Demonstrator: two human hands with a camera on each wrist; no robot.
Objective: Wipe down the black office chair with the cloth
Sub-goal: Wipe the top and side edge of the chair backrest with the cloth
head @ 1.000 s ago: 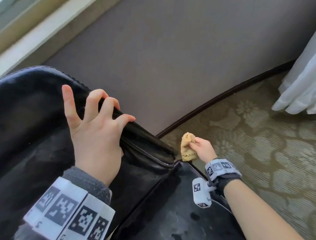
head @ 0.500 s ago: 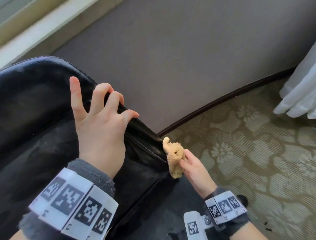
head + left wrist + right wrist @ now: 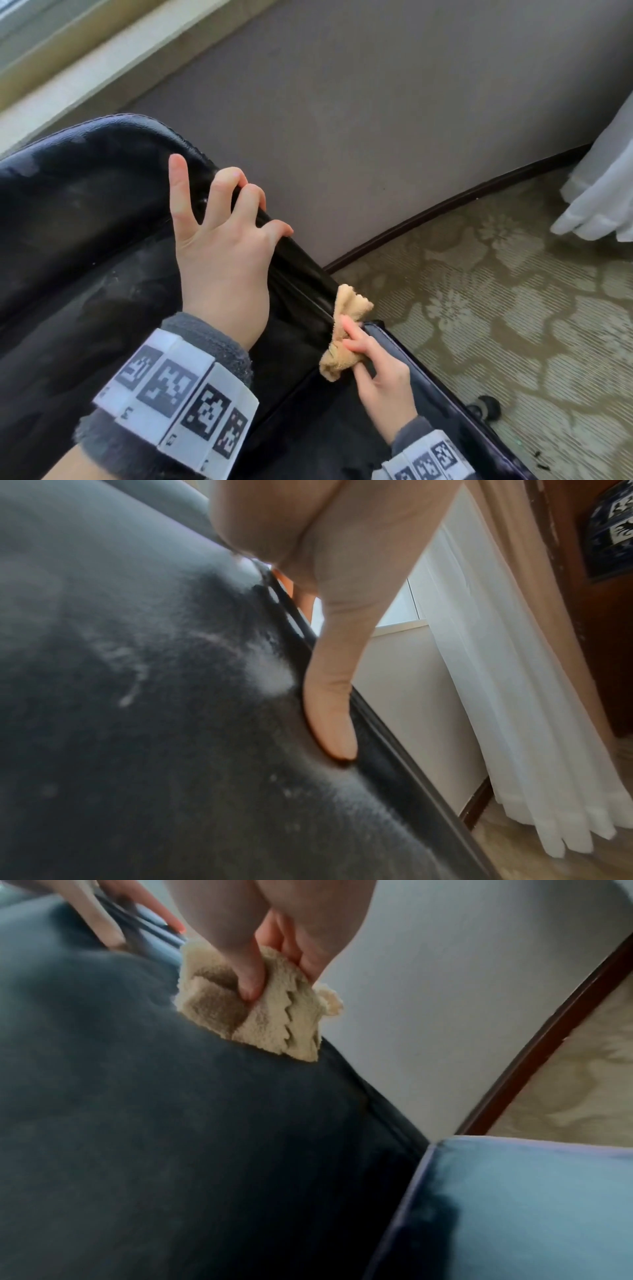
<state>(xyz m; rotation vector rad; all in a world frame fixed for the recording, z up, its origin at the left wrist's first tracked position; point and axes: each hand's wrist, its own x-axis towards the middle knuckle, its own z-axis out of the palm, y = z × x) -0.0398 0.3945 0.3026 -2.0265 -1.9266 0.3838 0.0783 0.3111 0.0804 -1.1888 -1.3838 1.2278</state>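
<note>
The black office chair's backrest [image 3: 85, 222] fills the left of the head view, and its seat [image 3: 421, 404] lies at the bottom right. My left hand [image 3: 239, 212] grips the backrest's right edge with its fingers curled over it and one finger raised. In the left wrist view a finger [image 3: 329, 710] presses on the dusty black surface beside the piping. My right hand [image 3: 363, 346] pinches a crumpled tan cloth [image 3: 346, 339] against the backrest's lower edge, where it meets the seat. In the right wrist view the cloth [image 3: 212, 1012] rests on the backrest [image 3: 171, 1123].
A grey wall [image 3: 376, 120] with a dark baseboard [image 3: 445, 205] runs close behind the chair. Patterned carpet [image 3: 513, 308] lies to the right, with a white curtain [image 3: 603, 192] at the far right. A chair caster [image 3: 486, 409] shows beside the seat. A window sill [image 3: 85, 68] is at the top left.
My right hand has drawn the cloth back from beyond the seat corner onto the backrest's lower edge. My left hand keeps its hold on the backrest edge.
</note>
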